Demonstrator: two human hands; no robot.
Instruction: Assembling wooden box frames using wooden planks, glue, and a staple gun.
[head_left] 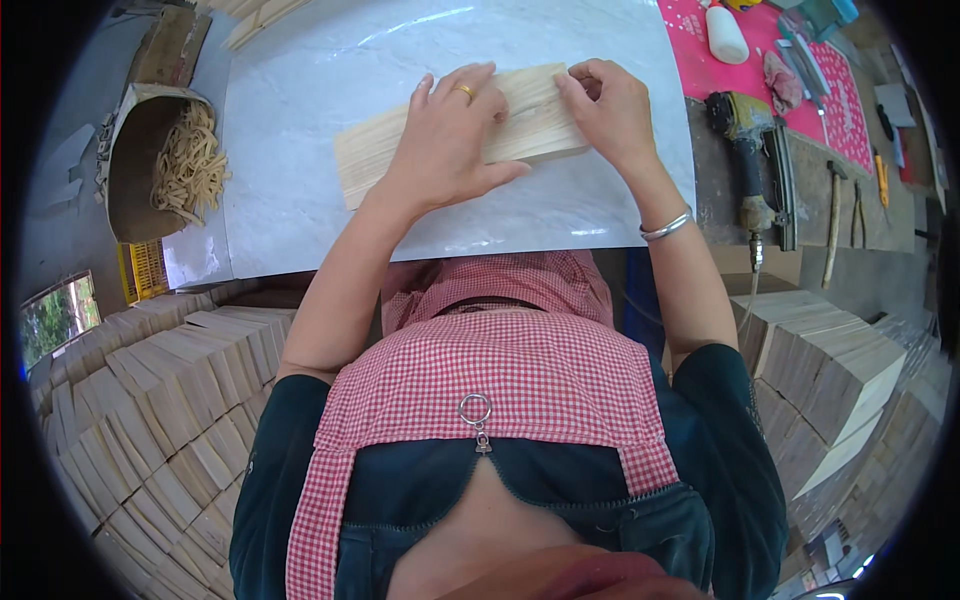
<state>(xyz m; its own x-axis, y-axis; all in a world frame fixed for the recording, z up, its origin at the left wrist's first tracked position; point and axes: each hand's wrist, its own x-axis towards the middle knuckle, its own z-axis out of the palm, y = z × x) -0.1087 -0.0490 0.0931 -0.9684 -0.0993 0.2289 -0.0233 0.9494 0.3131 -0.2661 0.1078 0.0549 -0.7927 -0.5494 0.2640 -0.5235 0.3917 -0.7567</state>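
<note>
A pale wooden board (535,110) lies slanted on the white marbled tabletop, its right end farther from me than its left. My left hand (447,140), with a ring on one finger, rests across the board's middle. Its fingers are apart, and the thumb stretches along the near edge. At the board's right end, my right hand (608,108) has its thumb and curled fingers closed on the corner. A bangle (667,225) circles that wrist. The board's underside is hidden.
Left of the white tabletop (290,225), an open container (135,190) holds thin wood strips (188,165). To the right lie a nail gun (745,150) with a hose, a hammer (834,220) and a white bottle (726,35). Stacked wood blocks (150,400) stand on both sides below.
</note>
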